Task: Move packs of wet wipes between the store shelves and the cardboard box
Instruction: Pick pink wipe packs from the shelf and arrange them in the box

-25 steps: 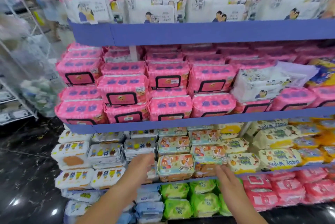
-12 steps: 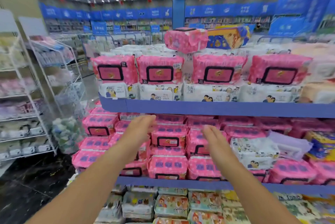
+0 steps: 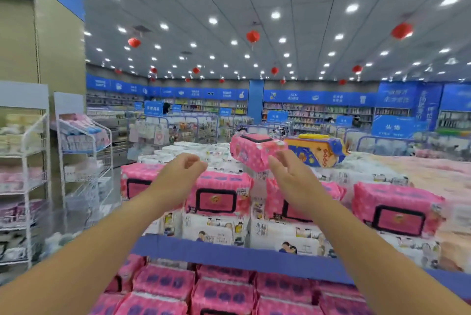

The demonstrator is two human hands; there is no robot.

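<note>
1. Both hands have risen since half a second ago, from in front of the middle tier's pink packs to the top of the shelf unit. The view has tipped up with them, so ceiling now fills the upper half.
2. The left hand (image 3: 178, 177) reaches forward on a nearly straight arm, palm turned inward. Its fingers are loosely curled and hold nothing. It hangs in front of the standing pink packs (image 3: 219, 195).
3. The right hand (image 3: 290, 178) is stretched out a little higher, its fingers relaxed and only slightly bent. Its fingertips (image 3: 276, 159) are at the lower right edge of the tilted pink pack (image 3: 251, 153). Whether they touch it cannot be told, and they are not wrapped round it.
4. That tilted pink pack lies on the very top of the stock, lid side up, just left of a blue-and-yellow pack (image 3: 318, 151).
5. The top shelf (image 3: 229, 253), with its blue front edge, holds a row of white packs (image 3: 211, 232). The standing pink packs are set on top of them.
6. The shelf below holds more pink packs with purple print (image 3: 165, 286), stacked close together.
7. White wire racks (image 3: 84, 151) at the left hold pale packets, too blurred to identify.
</note>
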